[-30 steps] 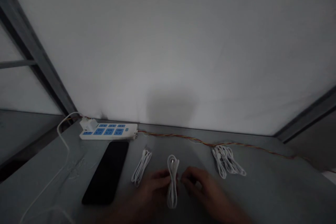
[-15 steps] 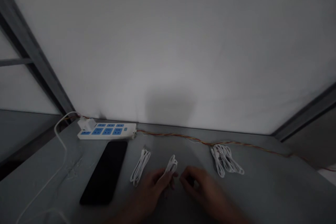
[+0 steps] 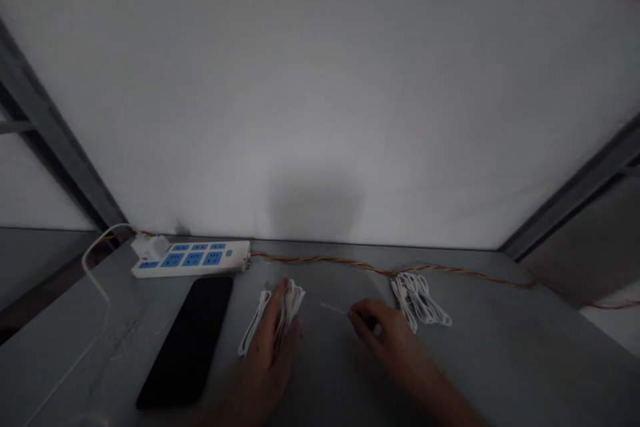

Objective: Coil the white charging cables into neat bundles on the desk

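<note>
Shifted left: 1 coiled white cable (image 3: 295, 298), clamped between thumb and fingers of left hand (image 3: 267, 360), beside 1 similar coil (image 3: 253, 327), short of table (image 3: 320, 387)'s back edge. Right hand (image 3: 387, 340): fingertips together on 1 thin white strip (image 3: 333, 308).

Left hand (image 3: 267, 357) is covering a good chunk of the white cable bundle (image 3: 296, 295) mid-frame, plus part of the other bundle (image 3: 254, 325) just left of it, so can't make out the connectors. Right hand's (image 3: 387, 337) curled fingers hide one end of that thin strand (image 3: 332, 308); way too faint to say what it is. White charger (image 3: 151, 248) blocks some sockets on the power strip (image 3: 241, 252). White cord (image 3: 70, 377) gets chopped at bottom left, twisted wire (image 3: 473, 275) at the right edge.
</note>
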Action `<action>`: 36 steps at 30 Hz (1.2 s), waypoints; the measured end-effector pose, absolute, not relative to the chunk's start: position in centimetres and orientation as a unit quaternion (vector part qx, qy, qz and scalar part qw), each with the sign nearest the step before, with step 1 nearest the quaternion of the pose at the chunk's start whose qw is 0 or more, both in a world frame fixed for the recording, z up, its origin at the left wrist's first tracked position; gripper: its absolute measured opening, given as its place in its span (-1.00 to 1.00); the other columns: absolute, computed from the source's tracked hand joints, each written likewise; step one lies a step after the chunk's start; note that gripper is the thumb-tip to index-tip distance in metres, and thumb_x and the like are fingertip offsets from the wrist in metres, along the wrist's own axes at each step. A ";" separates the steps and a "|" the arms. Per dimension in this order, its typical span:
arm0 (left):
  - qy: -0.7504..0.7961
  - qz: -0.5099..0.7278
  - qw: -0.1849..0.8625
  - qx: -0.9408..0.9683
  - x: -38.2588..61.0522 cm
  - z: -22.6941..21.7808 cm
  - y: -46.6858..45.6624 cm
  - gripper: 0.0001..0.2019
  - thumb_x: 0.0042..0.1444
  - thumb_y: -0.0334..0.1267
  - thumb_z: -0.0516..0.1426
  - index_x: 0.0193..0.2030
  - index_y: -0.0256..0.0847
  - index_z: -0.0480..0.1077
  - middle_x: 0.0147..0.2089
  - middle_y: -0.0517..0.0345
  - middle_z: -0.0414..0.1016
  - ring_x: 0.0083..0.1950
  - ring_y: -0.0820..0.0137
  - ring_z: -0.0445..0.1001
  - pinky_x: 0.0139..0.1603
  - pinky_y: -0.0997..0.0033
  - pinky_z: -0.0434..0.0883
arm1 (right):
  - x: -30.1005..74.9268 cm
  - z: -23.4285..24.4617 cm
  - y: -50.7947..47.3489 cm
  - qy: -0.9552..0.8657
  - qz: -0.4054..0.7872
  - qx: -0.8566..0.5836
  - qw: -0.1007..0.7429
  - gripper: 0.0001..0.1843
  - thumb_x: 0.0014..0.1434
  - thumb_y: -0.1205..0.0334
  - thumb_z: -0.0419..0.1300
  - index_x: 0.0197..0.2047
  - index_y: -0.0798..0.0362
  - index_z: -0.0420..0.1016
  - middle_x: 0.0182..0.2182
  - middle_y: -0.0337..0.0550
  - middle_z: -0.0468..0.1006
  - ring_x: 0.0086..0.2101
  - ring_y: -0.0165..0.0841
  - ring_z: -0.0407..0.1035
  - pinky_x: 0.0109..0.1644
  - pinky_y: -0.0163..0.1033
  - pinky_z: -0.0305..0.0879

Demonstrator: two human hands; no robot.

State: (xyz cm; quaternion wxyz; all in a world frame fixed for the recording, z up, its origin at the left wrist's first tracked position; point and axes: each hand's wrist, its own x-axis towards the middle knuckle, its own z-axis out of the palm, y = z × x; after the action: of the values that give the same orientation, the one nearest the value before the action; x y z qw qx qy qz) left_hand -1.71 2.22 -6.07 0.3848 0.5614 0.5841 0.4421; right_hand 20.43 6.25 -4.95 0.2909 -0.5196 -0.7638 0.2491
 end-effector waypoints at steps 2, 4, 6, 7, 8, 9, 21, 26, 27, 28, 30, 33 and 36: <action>0.575 0.412 0.318 0.631 -2.0 -6.1 2.4 -0.52 0.25 -0.10 0.03 0.30 -0.11 0.23 0.29 -0.02 0.36 0.29 0.16 0.32 0.25 0.16 0.29 | 20.9 -5.1 6.7 -0.752 0.230 -0.523 0.329 -0.74 0.26 0.16 0.05 -0.37 0.05 0.48 -0.49 -0.18 0.53 -0.47 -0.35 0.38 -0.36 -0.29 0.26; 0.534 0.372 0.263 0.713 -2.3 -6.7 2.6 -0.66 0.24 -0.24 0.01 0.11 -0.06 0.42 0.11 0.04 0.55 0.17 0.18 0.46 0.16 0.21 0.39 | 21.1 -5.4 7.3 -0.740 0.212 -0.530 0.354 -0.76 0.23 0.15 0.06 -0.37 0.05 0.47 -0.52 -0.19 0.51 -0.49 -0.36 0.37 -0.38 -0.30 0.26; 0.502 0.314 0.216 0.776 -2.7 -7.5 2.8 -0.63 0.20 -0.35 0.01 0.10 -0.03 0.43 0.10 0.08 0.56 0.12 0.22 0.51 0.10 0.26 0.45 | 21.3 -5.7 8.0 -0.728 0.185 -0.556 0.356 -0.75 0.23 0.14 0.06 -0.35 0.06 0.48 -0.52 -0.19 0.52 -0.49 -0.35 0.39 -0.38 -0.30 0.27; 0.496 0.284 0.183 0.800 -2.8 -7.9 3.0 -0.60 0.17 -0.38 0.03 0.14 -0.04 0.41 0.12 0.07 0.55 0.09 0.20 0.53 0.08 0.25 0.46 | 21.4 -5.8 8.5 -0.720 0.168 -0.575 0.349 -0.73 0.25 0.13 0.05 -0.33 0.07 0.49 -0.51 -0.18 0.53 -0.47 -0.34 0.41 -0.36 -0.30 0.29; 0.499 0.255 0.146 0.815 -3.0 -8.2 3.2 -0.56 0.16 -0.40 0.04 0.17 -0.05 0.39 0.13 0.05 0.54 0.08 0.19 0.54 0.09 0.20 0.45 | 21.5 -5.9 8.9 -0.711 0.150 -0.597 0.339 -0.72 0.26 0.12 0.04 -0.29 0.08 0.51 -0.48 -0.17 0.55 -0.44 -0.33 0.43 -0.34 -0.29 0.31; 0.499 0.224 0.109 0.830 -3.1 -8.4 3.4 -0.55 0.16 -0.40 0.03 0.19 -0.05 0.38 0.13 0.04 0.55 0.06 0.17 0.55 0.11 0.14 0.44 | 21.8 -5.9 9.4 -0.703 0.135 -0.615 0.331 -0.71 0.28 0.12 0.03 -0.22 0.09 0.51 -0.44 -0.14 0.57 -0.40 -0.31 0.45 -0.29 -0.27 0.32; 0.582 0.075 -0.138 0.798 -3.2 -7.3 4.0 -0.51 0.14 -0.37 0.03 0.23 -0.23 0.39 0.32 -0.32 0.29 0.30 -0.16 0.26 0.10 -0.15 0.33 | 31.1 -4.9 11.0 -0.598 0.046 -0.788 0.139 -0.68 0.23 0.28 0.10 0.01 0.19 0.49 -0.10 0.20 0.56 -0.08 -0.08 0.45 -0.06 -0.13 0.26; 0.524 0.050 -0.106 0.844 -3.7 -8.1 4.4 -0.36 0.03 -0.64 -0.08 0.20 -0.09 0.41 0.33 -0.06 0.31 0.32 0.02 0.28 0.15 -0.08 0.34 | 32.4 -6.0 11.5 -0.593 0.092 -0.788 0.135 -0.71 0.18 0.30 0.14 -0.04 0.16 0.49 -0.30 0.05 0.62 -0.24 -0.16 0.50 -0.24 -0.21 0.24; 0.508 0.041 -0.086 0.856 -3.7 -8.1 4.4 -0.35 0.02 -0.65 -0.09 0.18 -0.08 0.42 0.29 -0.01 0.37 0.29 0.06 0.33 0.15 -0.06 0.34 | 32.5 -6.0 11.5 -0.589 0.093 -0.790 0.145 -0.71 0.18 0.31 0.14 -0.03 0.17 0.48 -0.29 0.07 0.62 -0.24 -0.14 0.50 -0.24 -0.20 0.24; 0.504 0.031 -0.070 0.860 -3.6 -7.9 4.4 -0.35 0.02 -0.66 -0.10 0.17 -0.10 0.43 0.24 0.00 0.44 0.25 0.08 0.38 0.15 -0.05 0.35 | 32.7 -5.8 11.6 -0.584 0.092 -0.791 0.159 -0.69 0.19 0.31 0.13 0.00 0.18 0.46 -0.27 0.09 0.62 -0.23 -0.13 0.50 -0.24 -0.19 0.24; 0.524 0.019 -0.054 0.850 -3.4 -7.3 4.1 -0.40 0.07 -0.64 -0.12 0.15 -0.18 0.45 0.16 -0.05 0.51 0.18 0.09 0.44 0.14 -0.06 0.36 | 32.8 -5.4 11.7 -0.576 0.087 -0.789 0.198 -0.62 0.23 0.30 0.07 0.11 0.20 0.35 -0.21 0.13 0.59 -0.22 -0.14 0.49 -0.22 -0.18 0.26; 0.561 0.038 -0.058 0.825 -3.0 -6.6 3.7 -0.50 0.14 -0.56 -0.08 0.14 -0.22 0.45 0.17 -0.09 0.50 0.18 0.03 0.42 0.13 -0.08 0.35 | 31.5 -4.6 11.4 -0.585 0.100 -0.754 0.281 -0.52 0.31 0.19 -0.03 0.25 0.17 0.13 -0.14 0.09 0.54 -0.26 -0.23 0.49 -0.23 -0.20 0.33; 0.570 0.114 -0.056 0.811 -2.9 -6.8 3.6 -0.58 0.18 -0.45 -0.02 0.13 -0.20 0.46 0.22 -0.08 0.45 0.27 -0.02 0.32 0.20 -0.13 0.26 | 27.7 -4.1 10.1 -0.611 0.239 -0.615 0.438 -0.46 0.27 -0.04 0.03 0.19 0.08 0.14 -0.26 -0.07 0.51 -0.44 -0.31 0.42 -0.40 -0.24 0.36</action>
State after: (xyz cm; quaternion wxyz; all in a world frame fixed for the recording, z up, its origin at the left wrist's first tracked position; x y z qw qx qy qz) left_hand -2.91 3.57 -6.79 -0.0559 0.8114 0.5704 0.1144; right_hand 27.73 10.13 -4.12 0.4382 -0.6146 -0.6107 0.2393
